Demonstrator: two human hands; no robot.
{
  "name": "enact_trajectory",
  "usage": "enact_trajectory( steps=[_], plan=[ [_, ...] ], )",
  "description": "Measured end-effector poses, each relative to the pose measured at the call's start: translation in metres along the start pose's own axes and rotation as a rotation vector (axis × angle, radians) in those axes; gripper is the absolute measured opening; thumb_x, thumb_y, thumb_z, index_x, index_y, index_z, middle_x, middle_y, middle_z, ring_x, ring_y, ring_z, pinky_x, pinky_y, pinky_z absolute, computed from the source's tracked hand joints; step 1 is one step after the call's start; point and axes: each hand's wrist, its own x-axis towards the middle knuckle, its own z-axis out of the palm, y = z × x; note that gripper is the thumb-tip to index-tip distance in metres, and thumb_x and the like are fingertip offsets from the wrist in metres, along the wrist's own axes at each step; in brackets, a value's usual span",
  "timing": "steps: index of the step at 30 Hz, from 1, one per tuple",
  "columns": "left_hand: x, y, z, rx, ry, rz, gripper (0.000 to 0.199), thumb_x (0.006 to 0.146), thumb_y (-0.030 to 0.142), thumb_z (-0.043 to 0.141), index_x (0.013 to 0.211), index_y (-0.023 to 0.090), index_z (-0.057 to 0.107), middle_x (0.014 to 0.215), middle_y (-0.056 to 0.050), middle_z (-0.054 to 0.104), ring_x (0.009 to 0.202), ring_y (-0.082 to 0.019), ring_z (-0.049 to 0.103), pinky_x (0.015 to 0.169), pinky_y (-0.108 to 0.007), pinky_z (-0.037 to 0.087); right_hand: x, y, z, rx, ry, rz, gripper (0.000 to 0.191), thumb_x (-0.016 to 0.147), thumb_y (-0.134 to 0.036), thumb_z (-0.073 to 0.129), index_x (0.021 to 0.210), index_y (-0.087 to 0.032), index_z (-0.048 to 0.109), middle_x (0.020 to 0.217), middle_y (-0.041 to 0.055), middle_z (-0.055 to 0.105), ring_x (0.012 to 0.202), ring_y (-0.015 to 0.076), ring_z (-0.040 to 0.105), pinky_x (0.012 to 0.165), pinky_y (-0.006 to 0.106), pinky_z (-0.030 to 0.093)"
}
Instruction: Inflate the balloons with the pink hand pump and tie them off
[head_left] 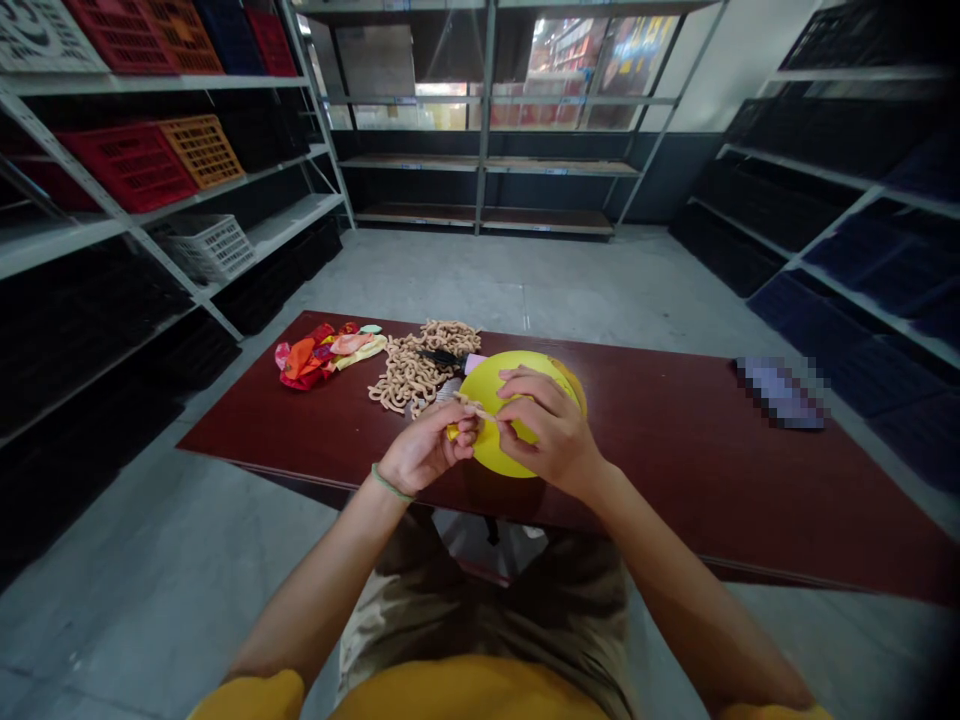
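In the middle of the table, my left hand (433, 442) is closed, with a thin pale strand (485, 414) pinched at its fingertips. A small yellow bit (452, 432) shows between its fingers; what it belongs to is hidden. The thumb and forefinger of my right hand (553, 432) grip the strand's other end. Just beyond both hands is a large bright yellow round thing (484, 378), partly covered by my right hand. To its left lies a heap of beige curly pieces (412, 372), with a black object (441, 357) on it. Bunched colourful fabric (307, 358) rests farther left.
The dark red table (660, 440) spans the view. A pixelated bluish flat object (780, 392) lies near its right end. Metal shelves with red crates (124, 165) and a white basket (214, 248) stand on the left. More racks (484, 165) line the back and right.
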Motion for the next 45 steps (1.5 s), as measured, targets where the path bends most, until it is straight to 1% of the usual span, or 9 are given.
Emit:
enact_trajectory(
  steps=[6,10,15,21,26,29,35,42,45],
  plan=[
    [0.002,0.002,0.008,0.205,-0.023,0.102,0.022,0.075,0.026,0.076,0.082,0.012,0.061,0.061,0.004,0.053,0.051,-0.006,0.051,0.052,-0.017,0.051,0.005,0.008,-0.007,0.049,-0.153,0.085,0.008,0.082,-0.017,0.058,0.082,-0.024,0.06,0.102,0.004,0.067,0.108,0.0226,0.063,0.101,0.048,0.047],
    [0.005,0.003,0.012,0.339,-0.046,0.185,0.021,0.079,0.028,0.072,0.082,0.014,0.056,0.063,0.003,0.057,0.051,-0.007,0.055,0.052,-0.02,0.051,0.011,0.01,-0.008,0.086,-0.127,0.208,0.011,0.088,-0.018,0.053,0.086,-0.023,0.063,0.103,0.0059,0.068,0.107,0.0217,0.063,0.097,0.045,0.05],
    [0.007,0.006,0.015,0.446,-0.031,0.236,0.021,0.079,0.028,0.071,0.082,0.015,0.055,0.064,0.002,0.06,0.051,-0.009,0.059,0.053,-0.021,0.052,0.014,0.017,-0.003,0.079,-0.15,0.174,0.005,0.083,-0.021,0.061,0.08,-0.021,0.065,0.107,0.0079,0.067,0.112,0.0253,0.06,0.096,0.046,0.049],
    [0.01,0.013,0.014,0.532,0.052,0.288,0.016,0.074,0.021,0.07,0.08,0.015,0.056,0.064,0.001,0.063,0.053,-0.01,0.063,0.054,-0.021,0.051,0.015,0.016,-0.001,0.059,-0.132,0.226,0.007,0.081,-0.019,0.061,0.075,-0.022,0.061,0.103,0.0065,0.067,0.107,0.0233,0.062,0.094,0.043,0.051],
    [0.015,0.005,0.014,0.612,0.144,0.526,0.016,0.075,0.021,0.069,0.08,0.017,0.054,0.063,0.003,0.064,0.05,-0.009,0.061,0.054,-0.02,0.05,0.015,0.008,0.005,0.018,-0.093,0.216,0.007,0.08,-0.019,0.06,0.073,-0.022,0.061,0.1,0.0064,0.066,0.111,0.0243,0.061,0.097,0.045,0.048],
    [0.016,-0.003,0.012,0.56,0.19,0.62,0.018,0.077,0.026,0.069,0.081,0.018,0.053,0.061,0.005,0.061,0.047,-0.009,0.059,0.05,-0.02,0.048,0.016,0.005,0.005,-0.001,-0.096,0.217,0.008,0.082,-0.021,0.06,0.075,-0.023,0.062,0.099,0.0045,0.067,0.113,0.0237,0.06,0.102,0.047,0.044],
    [0.017,-0.007,0.005,0.422,0.097,0.555,0.024,0.077,0.032,0.073,0.083,0.017,0.055,0.06,0.004,0.059,0.044,-0.008,0.053,0.044,-0.021,0.049,0.021,0.009,-0.003,0.062,-0.101,0.271,0.011,0.089,-0.025,0.058,0.083,-0.022,0.066,0.106,0.0076,0.065,0.107,0.0204,0.062,0.095,0.04,0.051],
    [0.016,-0.006,0.006,0.449,0.118,0.543,0.021,0.076,0.03,0.074,0.082,0.015,0.061,0.064,0.002,0.061,0.05,-0.01,0.058,0.047,-0.022,0.052,0.022,0.012,0.0,0.065,-0.173,0.288,0.009,0.086,-0.024,0.063,0.08,-0.024,0.07,0.107,0.0061,0.067,0.11,0.0225,0.062,0.096,0.043,0.051],
    [0.015,-0.004,0.007,0.425,0.1,0.512,0.023,0.074,0.033,0.075,0.081,0.014,0.063,0.066,0.0,0.062,0.05,-0.01,0.058,0.048,-0.023,0.052,0.022,0.011,0.001,0.07,-0.149,0.303,0.009,0.085,-0.023,0.063,0.077,-0.022,0.067,0.106,0.0068,0.066,0.11,0.023,0.062,0.096,0.043,0.051]
  ],
)
